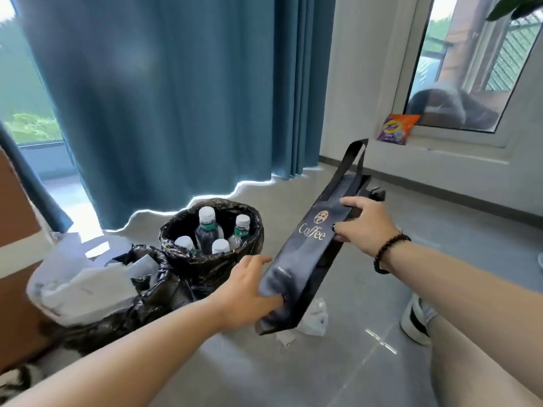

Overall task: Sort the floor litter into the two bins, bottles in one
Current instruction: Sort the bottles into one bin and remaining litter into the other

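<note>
both hands clamp a flattened dark coffee bag (311, 254), left hand (249, 292) at its near end, right hand (367, 224) farther up, right of the bottle bin (205, 259).

Bottles (219, 230) in bin (188, 259), right of paper-filled bin (141, 292).

Bright daylight through the curtain (164, 92) and window (467, 63); glare under the hem, edges warped, slight blur
</note>
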Available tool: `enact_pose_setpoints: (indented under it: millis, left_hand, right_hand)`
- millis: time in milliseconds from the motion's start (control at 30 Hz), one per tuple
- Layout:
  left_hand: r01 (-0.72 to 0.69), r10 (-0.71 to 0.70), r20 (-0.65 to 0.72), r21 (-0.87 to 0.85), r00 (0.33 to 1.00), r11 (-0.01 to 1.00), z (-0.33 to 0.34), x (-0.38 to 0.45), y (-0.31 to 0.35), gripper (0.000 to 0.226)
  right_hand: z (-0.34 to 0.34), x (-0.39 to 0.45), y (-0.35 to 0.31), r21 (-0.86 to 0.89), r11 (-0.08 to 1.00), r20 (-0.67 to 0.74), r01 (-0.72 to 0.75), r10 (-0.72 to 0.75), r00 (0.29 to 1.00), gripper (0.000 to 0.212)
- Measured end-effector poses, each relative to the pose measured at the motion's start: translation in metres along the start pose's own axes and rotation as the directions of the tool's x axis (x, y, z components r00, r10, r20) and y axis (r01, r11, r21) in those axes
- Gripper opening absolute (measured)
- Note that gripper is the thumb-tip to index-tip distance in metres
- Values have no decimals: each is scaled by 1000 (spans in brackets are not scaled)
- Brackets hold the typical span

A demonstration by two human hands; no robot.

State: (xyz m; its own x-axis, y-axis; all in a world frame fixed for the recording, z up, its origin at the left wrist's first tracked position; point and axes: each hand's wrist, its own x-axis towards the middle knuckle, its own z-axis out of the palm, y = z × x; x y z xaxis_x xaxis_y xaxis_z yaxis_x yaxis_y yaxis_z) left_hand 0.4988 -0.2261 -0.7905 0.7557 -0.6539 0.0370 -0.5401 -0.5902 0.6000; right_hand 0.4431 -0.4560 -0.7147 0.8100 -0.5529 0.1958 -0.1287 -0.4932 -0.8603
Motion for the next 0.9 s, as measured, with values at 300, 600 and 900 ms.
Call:
enact_pose_setpoints:
  millis: [300,600,900]
  left_hand:
    - [-224,161,159,586,974,779,-50,-113,-4,141]
    - [-276,404,-150,517,902,810,-103,-145,-15,72]
    - [-464,492,-328,164,806,870,-128,-121,-7,40]
  right_hand:
    - [-11,-74,-86,367,906,170,-208,155,973,46]
    - [-7,-77,-123,393,893,248,-222,130,960,21]
    - [16,-95,-96,41,945,455,-325,272,848,16]
